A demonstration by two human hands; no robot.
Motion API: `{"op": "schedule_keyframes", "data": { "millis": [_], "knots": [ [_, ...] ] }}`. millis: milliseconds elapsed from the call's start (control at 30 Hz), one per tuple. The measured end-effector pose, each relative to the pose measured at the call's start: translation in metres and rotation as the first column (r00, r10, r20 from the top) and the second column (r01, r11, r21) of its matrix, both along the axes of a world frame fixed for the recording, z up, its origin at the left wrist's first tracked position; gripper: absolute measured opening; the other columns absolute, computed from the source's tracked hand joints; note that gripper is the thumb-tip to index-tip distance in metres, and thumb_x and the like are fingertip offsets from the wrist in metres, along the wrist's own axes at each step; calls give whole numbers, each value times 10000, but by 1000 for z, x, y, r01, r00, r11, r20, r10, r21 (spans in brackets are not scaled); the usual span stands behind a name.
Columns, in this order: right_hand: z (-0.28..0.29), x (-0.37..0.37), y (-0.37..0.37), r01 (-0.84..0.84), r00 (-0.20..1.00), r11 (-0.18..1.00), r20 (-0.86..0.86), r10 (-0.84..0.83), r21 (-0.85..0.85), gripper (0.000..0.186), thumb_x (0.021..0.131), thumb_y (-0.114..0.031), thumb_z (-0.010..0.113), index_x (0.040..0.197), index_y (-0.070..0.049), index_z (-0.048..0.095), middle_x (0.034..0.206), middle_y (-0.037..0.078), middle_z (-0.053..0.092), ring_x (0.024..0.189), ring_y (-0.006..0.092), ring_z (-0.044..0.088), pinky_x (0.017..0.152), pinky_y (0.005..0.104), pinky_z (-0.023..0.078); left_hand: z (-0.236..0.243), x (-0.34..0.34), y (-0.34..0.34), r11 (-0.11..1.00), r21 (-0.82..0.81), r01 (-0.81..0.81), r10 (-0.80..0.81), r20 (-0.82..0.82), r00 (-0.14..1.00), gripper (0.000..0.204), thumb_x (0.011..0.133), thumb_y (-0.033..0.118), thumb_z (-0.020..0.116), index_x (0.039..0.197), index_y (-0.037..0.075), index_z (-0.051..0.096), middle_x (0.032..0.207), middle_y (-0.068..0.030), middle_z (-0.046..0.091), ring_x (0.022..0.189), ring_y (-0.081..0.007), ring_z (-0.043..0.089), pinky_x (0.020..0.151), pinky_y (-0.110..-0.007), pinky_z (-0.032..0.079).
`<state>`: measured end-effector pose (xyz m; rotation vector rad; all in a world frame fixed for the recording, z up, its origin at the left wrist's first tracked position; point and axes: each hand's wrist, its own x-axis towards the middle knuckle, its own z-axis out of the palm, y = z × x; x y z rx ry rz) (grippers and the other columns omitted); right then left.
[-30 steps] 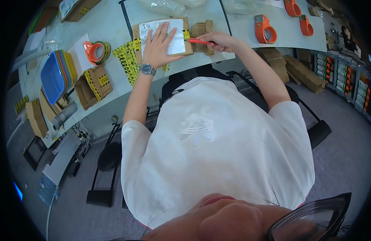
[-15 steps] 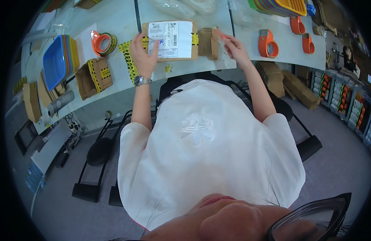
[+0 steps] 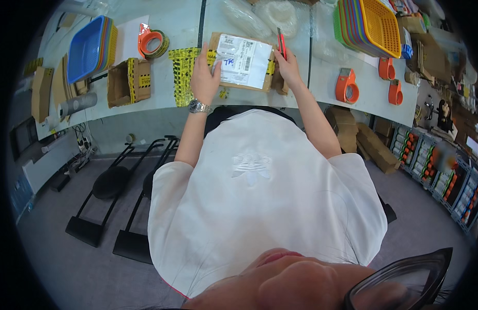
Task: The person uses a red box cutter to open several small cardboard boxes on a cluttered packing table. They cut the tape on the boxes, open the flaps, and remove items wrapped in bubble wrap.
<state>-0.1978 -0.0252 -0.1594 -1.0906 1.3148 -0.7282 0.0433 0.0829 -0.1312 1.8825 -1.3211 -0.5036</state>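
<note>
My left hand [image 3: 205, 80] grips the left edge of a cardboard parcel [image 3: 241, 61] bearing a white label, its fingers extended along the side. My right hand [image 3: 289, 70], beside the parcel's right edge, is closed on a red utility knife [image 3: 282, 42] that points away from me. Cut yellow-black tape strips [image 3: 182, 77] lie left of the parcel, and folded brown cardboard [image 3: 283, 82] shows partly behind my right hand.
Stacked baskets [image 3: 84, 49] [image 3: 381, 28], orange tape dispensers [image 3: 148, 41] [image 3: 346, 85], an open carton [image 3: 120, 82] and plastic wrap [image 3: 277, 15] are on the desk [image 3: 327, 77]. Stools [image 3: 109, 183], cardboard [image 3: 378, 150] and a storage rack [image 3: 440, 175] are below.
My left hand has gone from lying on the label to the parcel's left edge. The red knife has turned from pointing left to pointing away from me. The view has shifted.
</note>
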Motion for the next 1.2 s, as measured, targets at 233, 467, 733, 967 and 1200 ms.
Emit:
{"op": "schedule_keyframes", "data": {
  "millis": [233,467,733,967,1200],
  "knots": [
    [0,4,13,-118,990,993,86,116,13,248,1034,-253,543,1185,-57,558,860,-24,563,743,72,542,637,237,471,3,-19,-27,974,137,-181,120,366,923,639,801,407,755,1261,10,558,1221,-199,559,1127,-369,519,969,-497,418],
    [5,7,37,-204,966,961,121,228,-184,250,1040,-239,543,1215,-62,518,985,-13,532,856,62,515,682,246,482,1,1,-49,942,206,-266,241,137,961,708,764,503,776,1167,-48,587,1114,-208,618,1035,-343,616,879,-441,496],
    [31,9,52,-269,933,954,208,293,-135,247,1055,-216,516,1224,-36,497,981,0,503,879,83,483,792,233,429,7,19,-44,958,215,-190,174,91,981,549,783,466,777,1024,-2,623,839,-173,676,830,-326,666,790,-413,527],
    [30,20,54,-258,954,920,71,291,-296,208,1056,-202,513,1168,-28,500,926,-6,487,850,78,450,773,231,401,6,-2,-20,966,13,-259,259,9,966,543,779,361,798,1101,-25,593,1148,-228,529,1079,-384,548,929,-438,463],
    [28,22,52,-221,960,926,101,262,-305,187,1058,-194,509,1136,-24,510,921,-8,490,860,79,432,782,240,393,11,-2,-26,944,22,-329,330,-40,943,636,778,397,806,1124,-70,549,1086,-242,561,999,-377,585,879,-430,496]
  ]
}}
